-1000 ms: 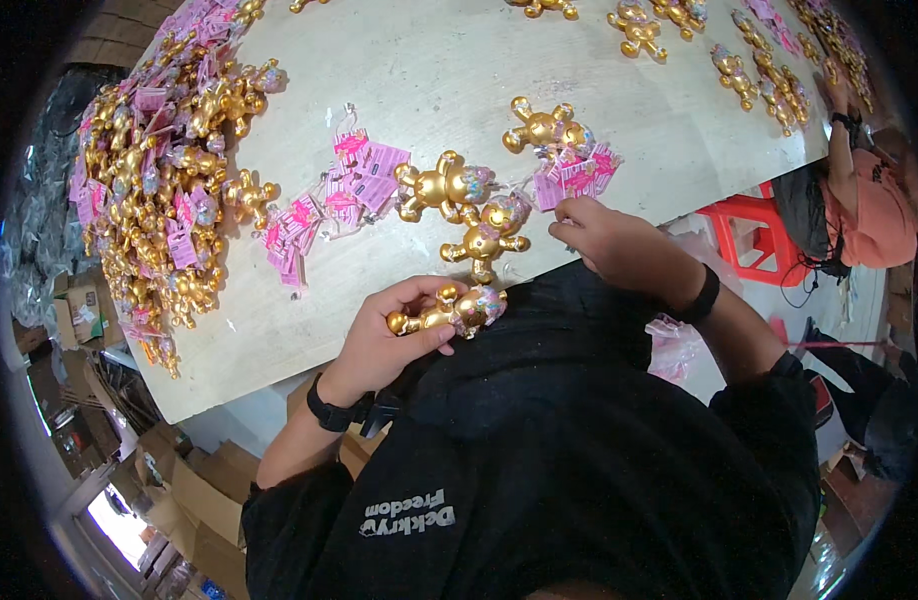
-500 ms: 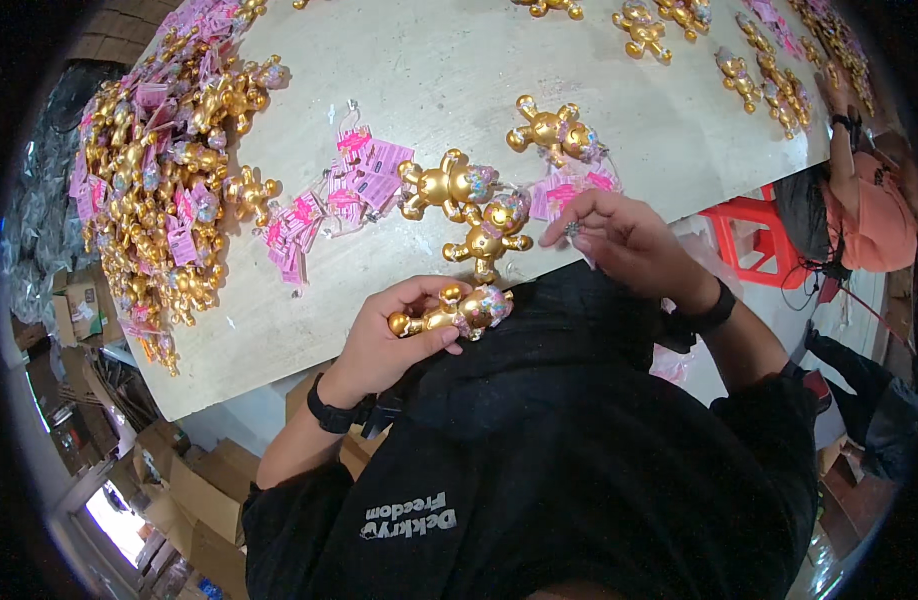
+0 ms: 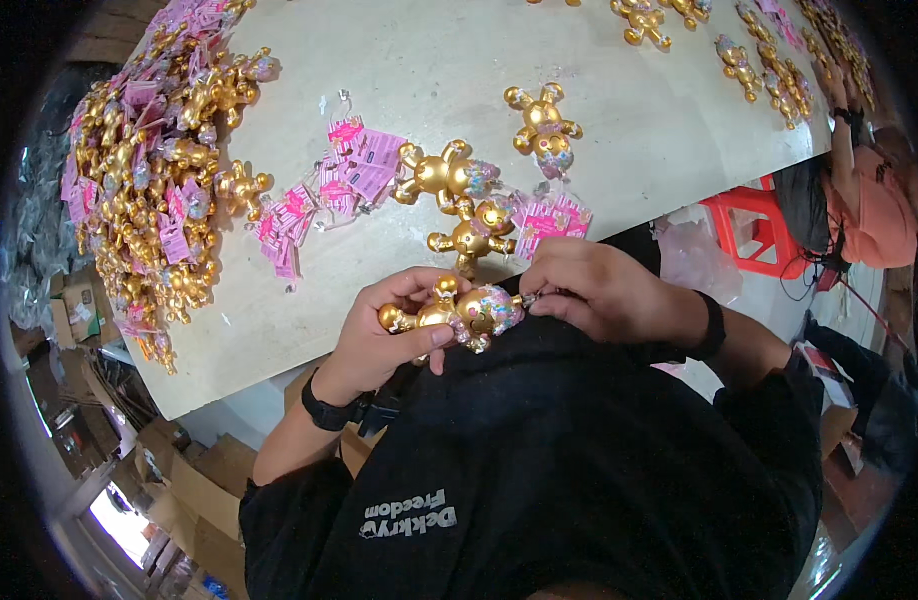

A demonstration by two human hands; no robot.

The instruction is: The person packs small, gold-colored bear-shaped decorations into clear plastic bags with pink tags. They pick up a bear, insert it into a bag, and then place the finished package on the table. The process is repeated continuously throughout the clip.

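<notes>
My left hand [image 3: 371, 325] is closed round the body of a shiny gold bear figurine [image 3: 487, 310] with a multicoloured, glittery head, just past the table's near edge. The head points right, toward my right hand [image 3: 609, 288]. Thumb and fingers of that hand pinch a small metal piece [image 3: 530, 299] at the top of the head; the fingers partly hide it. Just beyond my hands, two gold bears [image 3: 441, 178] lie close together on the table. Pink tags [image 3: 551, 222] lie beside them, and another bear [image 3: 543, 125] lies farther off.
A big heap of gold bears with pink tags [image 3: 144, 190] covers the table's left side. Loose pink cards [image 3: 364, 165] lie left of centre. More bears [image 3: 779, 85] are at the far right, near another person's arm [image 3: 844, 150]. A red stool [image 3: 757, 235] stands beyond the right edge.
My right hand has moved left and down to the held bear's head, bringing the small metal piece there. The farther bear has turned, and the pink tags beside the bears have shifted left.
</notes>
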